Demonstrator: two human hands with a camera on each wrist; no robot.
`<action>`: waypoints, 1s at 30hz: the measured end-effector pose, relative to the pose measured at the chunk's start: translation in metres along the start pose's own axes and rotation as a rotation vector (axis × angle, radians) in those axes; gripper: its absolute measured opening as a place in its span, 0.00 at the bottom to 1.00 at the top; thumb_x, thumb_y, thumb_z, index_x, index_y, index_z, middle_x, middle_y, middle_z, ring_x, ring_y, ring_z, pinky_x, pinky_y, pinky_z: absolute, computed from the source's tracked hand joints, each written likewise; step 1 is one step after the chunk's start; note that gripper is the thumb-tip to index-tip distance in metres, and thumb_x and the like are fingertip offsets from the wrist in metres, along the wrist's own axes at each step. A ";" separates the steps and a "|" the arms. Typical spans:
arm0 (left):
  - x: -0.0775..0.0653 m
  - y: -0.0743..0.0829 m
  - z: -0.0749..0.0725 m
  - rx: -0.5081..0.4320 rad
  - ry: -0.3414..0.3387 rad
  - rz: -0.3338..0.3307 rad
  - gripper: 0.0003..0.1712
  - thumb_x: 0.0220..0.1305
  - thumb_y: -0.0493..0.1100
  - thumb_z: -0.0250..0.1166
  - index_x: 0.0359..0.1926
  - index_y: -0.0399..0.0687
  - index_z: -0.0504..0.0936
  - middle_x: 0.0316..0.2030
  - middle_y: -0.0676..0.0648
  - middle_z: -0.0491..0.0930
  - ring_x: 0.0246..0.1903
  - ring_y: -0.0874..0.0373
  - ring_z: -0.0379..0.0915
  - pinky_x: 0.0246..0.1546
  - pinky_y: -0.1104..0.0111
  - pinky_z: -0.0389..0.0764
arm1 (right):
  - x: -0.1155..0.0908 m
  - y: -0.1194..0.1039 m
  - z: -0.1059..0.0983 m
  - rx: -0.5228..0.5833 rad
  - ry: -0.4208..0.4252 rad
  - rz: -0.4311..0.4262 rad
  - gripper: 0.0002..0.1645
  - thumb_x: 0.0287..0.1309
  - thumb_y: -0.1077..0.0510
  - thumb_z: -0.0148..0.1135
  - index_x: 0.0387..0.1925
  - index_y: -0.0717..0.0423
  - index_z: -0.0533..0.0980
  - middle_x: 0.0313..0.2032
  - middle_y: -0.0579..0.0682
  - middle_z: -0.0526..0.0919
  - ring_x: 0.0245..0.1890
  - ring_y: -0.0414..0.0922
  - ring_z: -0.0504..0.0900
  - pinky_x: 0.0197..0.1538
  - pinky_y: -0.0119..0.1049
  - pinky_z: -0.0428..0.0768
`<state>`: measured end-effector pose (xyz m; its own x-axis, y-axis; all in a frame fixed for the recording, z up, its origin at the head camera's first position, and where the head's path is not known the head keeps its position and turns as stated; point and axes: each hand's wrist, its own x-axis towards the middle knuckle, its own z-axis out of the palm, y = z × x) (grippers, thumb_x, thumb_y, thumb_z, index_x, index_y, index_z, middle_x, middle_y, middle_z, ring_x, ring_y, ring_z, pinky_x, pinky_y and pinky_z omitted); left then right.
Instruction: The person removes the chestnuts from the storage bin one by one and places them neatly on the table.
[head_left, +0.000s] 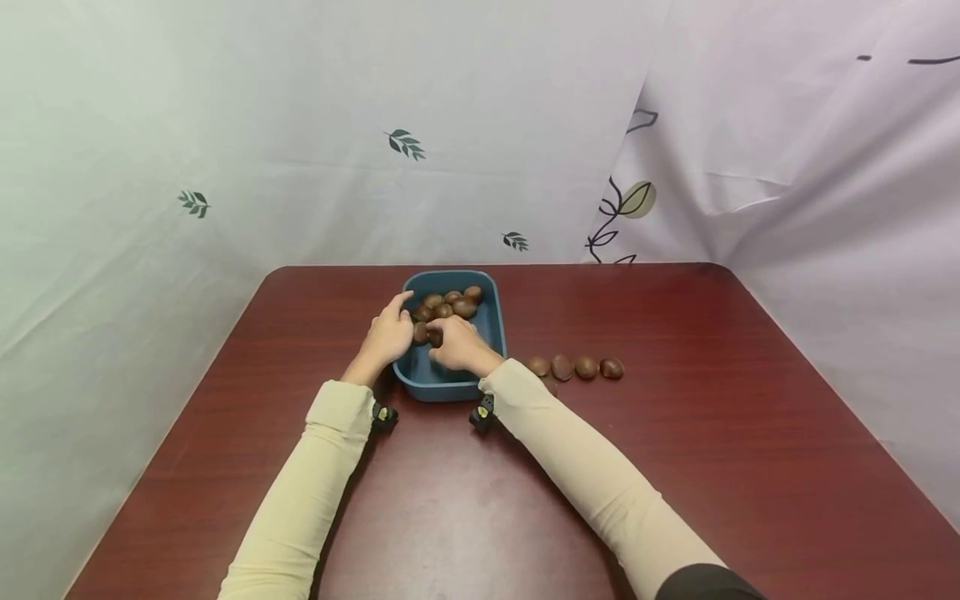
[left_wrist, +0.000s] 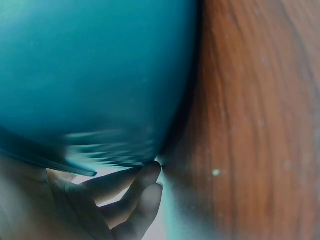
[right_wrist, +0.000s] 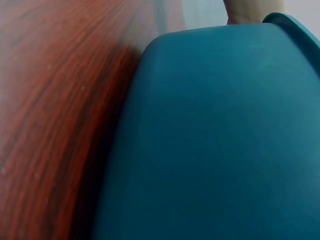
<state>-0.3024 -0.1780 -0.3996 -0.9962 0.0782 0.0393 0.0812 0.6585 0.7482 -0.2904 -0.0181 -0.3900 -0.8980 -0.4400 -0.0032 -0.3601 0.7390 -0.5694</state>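
Note:
A blue, rounded rectangular plastic container (head_left: 450,392) stands on the table, with several glossy brown chestnut-like pieces (head_left: 465,307) gathered in its far half. My left hand (head_left: 390,335) grips the container's left rim. In the left wrist view its fingers (left_wrist: 142,200) lie against the outer wall, below the rim. Over the inside, my right hand (head_left: 461,343) pinches one brown chestnut (head_left: 435,337), partly covered by the fingers. Another brown chestnut (head_left: 421,333) lies right beside it, close to the left hand. The container's outer wall (right_wrist: 215,135) fills most of the right wrist view.
Right of the container, several brown chestnuts (head_left: 586,367) form a row on the reddish-brown table (head_left: 712,433). One more (head_left: 551,387) shows partly behind the right sleeve. A pale curtain (head_left: 300,125) with leaf prints hangs behind the table and along both sides.

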 end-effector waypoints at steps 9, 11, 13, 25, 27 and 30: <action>0.002 -0.002 0.001 -0.003 -0.007 -0.012 0.30 0.77 0.44 0.37 0.77 0.54 0.56 0.31 0.40 0.70 0.19 0.51 0.57 0.29 0.57 0.65 | 0.001 0.002 0.002 0.010 0.042 0.019 0.17 0.58 0.64 0.69 0.50 0.56 0.83 0.46 0.52 0.84 0.46 0.52 0.79 0.46 0.40 0.77; 0.002 -0.002 0.001 -0.001 -0.005 -0.013 0.30 0.77 0.44 0.36 0.77 0.54 0.56 0.31 0.39 0.71 0.18 0.52 0.57 0.28 0.58 0.65 | 0.001 0.002 0.002 0.014 0.057 0.016 0.16 0.57 0.64 0.69 0.49 0.56 0.84 0.44 0.52 0.85 0.44 0.51 0.79 0.44 0.37 0.77; 0.002 -0.003 0.001 0.001 -0.005 -0.013 0.30 0.77 0.44 0.36 0.77 0.55 0.56 0.30 0.39 0.71 0.18 0.52 0.57 0.28 0.58 0.65 | 0.000 0.001 0.002 0.019 0.065 0.008 0.15 0.56 0.64 0.70 0.47 0.56 0.84 0.41 0.51 0.86 0.42 0.50 0.80 0.42 0.36 0.77; 0.001 -0.001 0.000 -0.014 -0.007 -0.005 0.29 0.78 0.44 0.37 0.77 0.53 0.56 0.37 0.38 0.72 0.30 0.45 0.64 0.40 0.53 0.67 | -0.012 -0.003 -0.008 0.071 0.112 -0.077 0.14 0.58 0.61 0.69 0.47 0.58 0.84 0.33 0.48 0.86 0.35 0.45 0.80 0.35 0.33 0.77; 0.001 -0.001 0.000 -0.017 -0.005 -0.004 0.29 0.78 0.44 0.38 0.77 0.54 0.57 0.38 0.38 0.72 0.32 0.43 0.65 0.40 0.52 0.67 | -0.017 -0.004 -0.013 0.081 0.122 -0.096 0.15 0.58 0.61 0.69 0.47 0.59 0.84 0.34 0.48 0.85 0.30 0.43 0.79 0.32 0.32 0.76; 0.001 0.000 -0.001 -0.021 -0.003 -0.008 0.29 0.77 0.45 0.38 0.77 0.54 0.57 0.44 0.37 0.75 0.40 0.40 0.69 0.45 0.49 0.67 | -0.026 -0.004 -0.021 0.096 0.134 -0.132 0.15 0.57 0.61 0.68 0.47 0.60 0.83 0.30 0.47 0.85 0.26 0.42 0.77 0.37 0.35 0.75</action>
<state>-0.3033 -0.1789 -0.3991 -0.9967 0.0752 0.0311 0.0724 0.6433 0.7622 -0.2705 0.0006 -0.3705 -0.8725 -0.4531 0.1828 -0.4571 0.6247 -0.6331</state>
